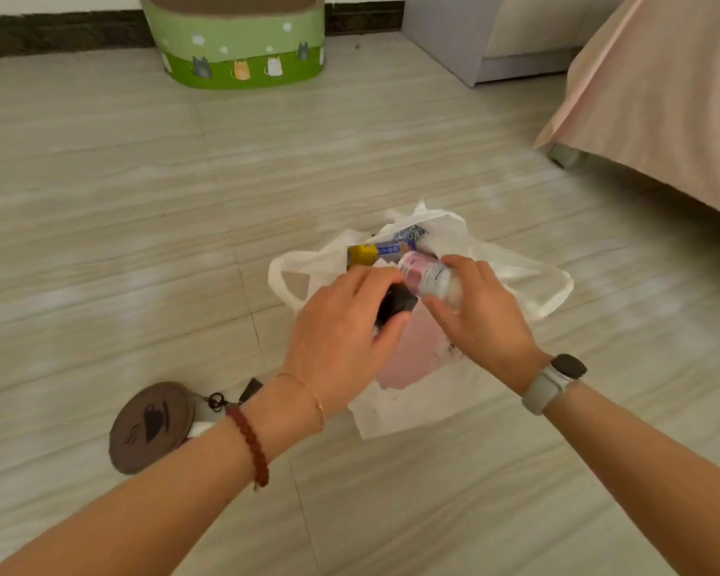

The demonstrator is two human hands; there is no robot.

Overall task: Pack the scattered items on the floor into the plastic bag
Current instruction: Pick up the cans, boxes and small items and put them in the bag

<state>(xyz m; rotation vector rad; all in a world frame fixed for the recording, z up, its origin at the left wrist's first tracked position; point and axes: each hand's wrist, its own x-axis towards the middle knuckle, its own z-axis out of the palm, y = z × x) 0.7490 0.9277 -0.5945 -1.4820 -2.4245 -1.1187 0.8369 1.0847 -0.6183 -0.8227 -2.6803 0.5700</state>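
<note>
**Both hands full above the open bag**

My left hand (341, 326) is curled around a small black object (395, 305), thumb on the near side and fingers over the top; I cannot tell what the object is, since most of it is hidden in my grip. My right hand (474, 313) grips a small clear bottle with a pink label (427, 278), fingers wrapped over its far side and thumb pressing its near side. The bottle lies tilted, its end pointing away toward the bag's mouth, and it sits just beside the black object, the two nearly touching between my hands.

Both hands hover over the white plastic bag (516, 276), which lies on the pale tiled floor (142, 222) with its mouth open toward the far side and its handles splayed left and right. Inside the mouth I see a yellow and blue box (375, 252) and a dark printed packet (410, 234) behind it. Something pink (408, 359) shows through the bag's thin wall below my hands.

On my left wrist are a red bead bracelet (248, 442) and a thin chain; on my right wrist, a watch (553, 382).

On the floor near my left forearm lies a round brown pouch (150, 428) with a black clasp. Well beyond, against the wall, stands a green cardboard tub with cat pictures (242, 56). A grey cabinet (454, 35) and a pink bed cover (661, 97) fill the far right.
</note>
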